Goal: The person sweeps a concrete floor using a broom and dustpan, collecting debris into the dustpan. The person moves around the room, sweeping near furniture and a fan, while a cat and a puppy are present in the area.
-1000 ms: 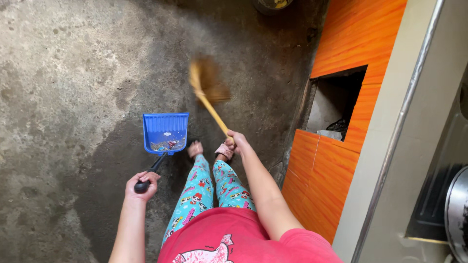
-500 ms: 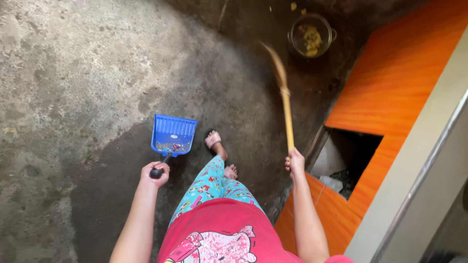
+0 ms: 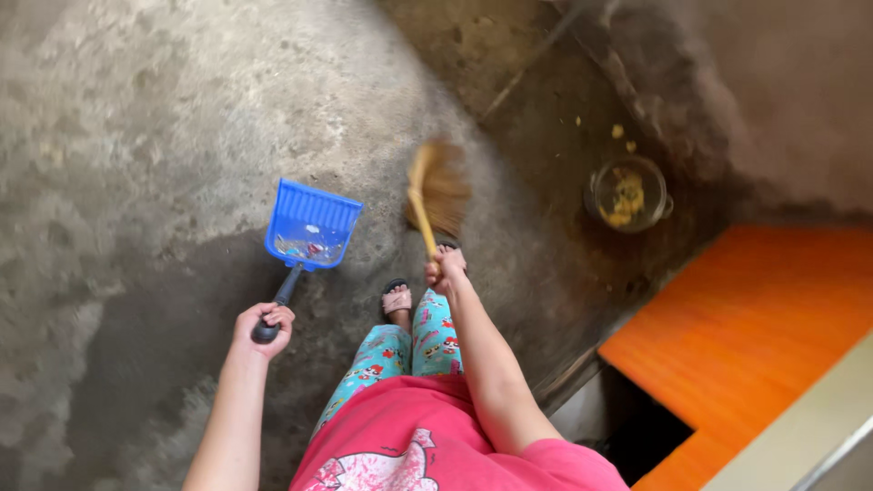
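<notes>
Left hand (image 3: 264,320) clenched on the dark handle of a blue dustpan (image 3: 311,224) holding litter at ten o'clock, sandalled foot (image 3: 397,298) on concrete floor (image 3: 136,136), right hand (image 3: 444,269) gripping a straw broom (image 3: 436,189) at twelve, metal pot (image 3: 627,193) with yellow scraps at two, orange tiled wall (image 3: 755,327) at four.

A blue plastic dustpan with a ribbed tray and dark handle (image 3: 309,229) slants up and away from the left hand (image 3: 264,325), with small bits of litter lying in its tray. A short yellow-handled straw broom (image 3: 435,193) rises from the right hand (image 3: 445,269), its blurred bristles fanned out just above.
</notes>
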